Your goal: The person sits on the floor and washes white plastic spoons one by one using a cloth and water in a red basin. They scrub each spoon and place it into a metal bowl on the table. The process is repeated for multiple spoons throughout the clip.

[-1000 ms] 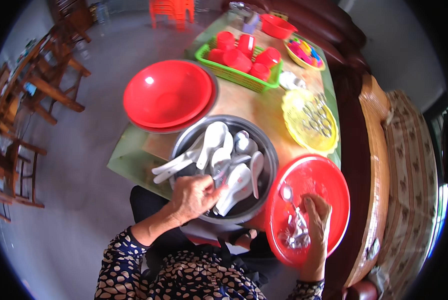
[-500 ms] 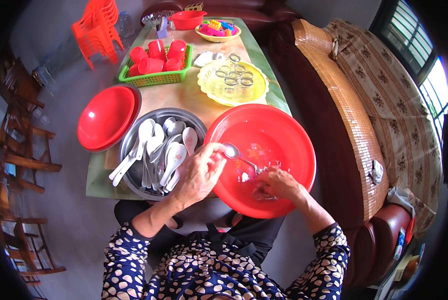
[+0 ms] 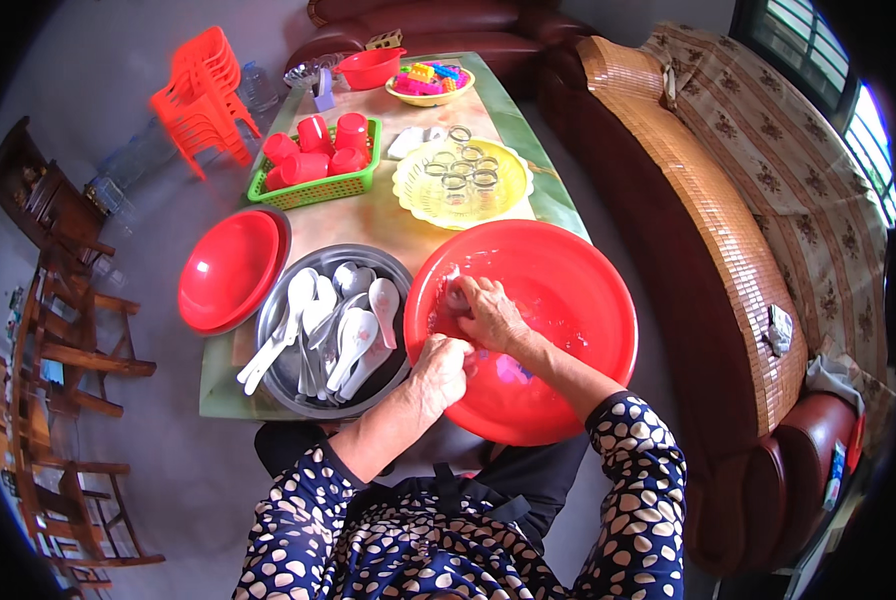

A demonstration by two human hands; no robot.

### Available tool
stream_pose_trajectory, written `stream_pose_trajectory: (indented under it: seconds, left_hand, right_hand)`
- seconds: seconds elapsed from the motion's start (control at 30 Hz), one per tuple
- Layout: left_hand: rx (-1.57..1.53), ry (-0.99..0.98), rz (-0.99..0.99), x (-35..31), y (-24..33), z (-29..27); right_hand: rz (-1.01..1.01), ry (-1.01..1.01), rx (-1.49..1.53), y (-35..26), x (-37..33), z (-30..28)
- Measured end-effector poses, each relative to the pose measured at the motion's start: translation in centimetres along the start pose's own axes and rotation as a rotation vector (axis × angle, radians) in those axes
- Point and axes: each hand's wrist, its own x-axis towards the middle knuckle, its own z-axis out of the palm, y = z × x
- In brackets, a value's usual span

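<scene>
A large red basin [image 3: 593, 300] holds water, and both hands work at its left side. My left hand [image 3: 442, 368] is closed by the near left rim, round what seems to be the handle of a metal spoon. Just beyond it my right hand [image 3: 493, 315] bends its fingers round the shiny spoon bowl [image 3: 455, 298], partly hidden; a wet rag under those fingers cannot be made out clearly. Left of the basin, a grey metal bowl [image 3: 400, 268] contains several white soup spoons [image 3: 356, 340] and metal spoons.
Red basins [image 3: 230, 270] sit at the table's left edge. Beyond are a green basket [image 3: 343, 186] of red cups, a yellow tray [image 3: 418, 200] with glass-like rings, and a bowl of toy blocks [image 3: 430, 88]. A sofa [image 3: 658, 250] flanks the right; wooden chairs [image 3: 98, 350] stand left.
My right hand has moved left and away from me, from the spoon's handle to its bowl. My left hand has come nearer and shifted from bowl to handle. The view has tilted slightly.
</scene>
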Motion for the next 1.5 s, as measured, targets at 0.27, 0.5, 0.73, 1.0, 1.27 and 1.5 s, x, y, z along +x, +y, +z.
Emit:
stream_pose_trajectory:
  seconds: [0.27,0.5,0.73,1.0,1.27,1.5]
  left_hand:
    - [0.289,0.17,0.11,0.1,-0.4,1.1]
    - [0.07,-0.173,0.11,2.9,-2.0,0.7]
    - [0.094,-0.201,0.211,0.9,-0.4,3.0]
    - [0.039,-0.083,-0.016,-1.3,1.3,3.9]
    - [-0.085,-0.146,-0.052,-1.3,1.6,3.1]
    - [-0.088,-0.232,-0.077,-1.7,1.8,3.8]
  right_hand:
    - [0.132,-0.051,0.124,0.6,-0.3,0.9]
    - [0.202,0.072,0.318,0.4,-0.6,-1.7]
    - [0.355,0.096,0.489,0.0,-1.0,-4.1]
    - [0.308,0.049,0.039,1.5,-4.3,-6.2]
    - [0.026,-0.163,-0.015,1.7,-6.1,-6.0]
    - [0.058,0.324,0.176,-2.8,-3.3,-8.0]
